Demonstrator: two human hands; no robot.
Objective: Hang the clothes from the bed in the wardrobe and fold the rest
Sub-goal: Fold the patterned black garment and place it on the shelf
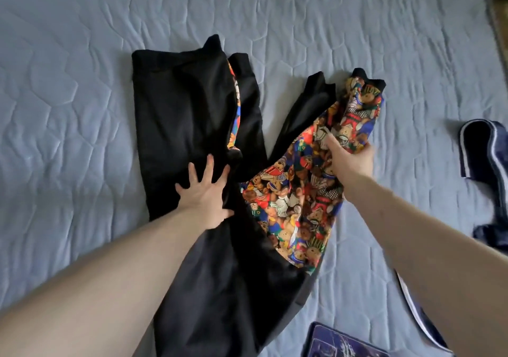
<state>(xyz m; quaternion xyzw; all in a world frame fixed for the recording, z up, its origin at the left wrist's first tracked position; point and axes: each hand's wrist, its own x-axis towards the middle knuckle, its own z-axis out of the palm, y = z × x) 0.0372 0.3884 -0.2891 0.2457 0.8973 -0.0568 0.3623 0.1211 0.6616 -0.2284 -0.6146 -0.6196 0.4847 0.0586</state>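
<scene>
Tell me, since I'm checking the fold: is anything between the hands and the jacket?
Nothing visible. The left hand presses flat on the black jacket; the right hand already grips its teddy-bear-print lining.

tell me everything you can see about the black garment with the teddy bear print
The black garment lies spread on the blue quilted bedspread, with black ribbed cuffs at the far end. Its lining, a bright teddy bear print, shows where the right side is turned back. The left hand presses flat on the black fabric, fingers spread; the right hand grips the printed part, lifting it.
</scene>
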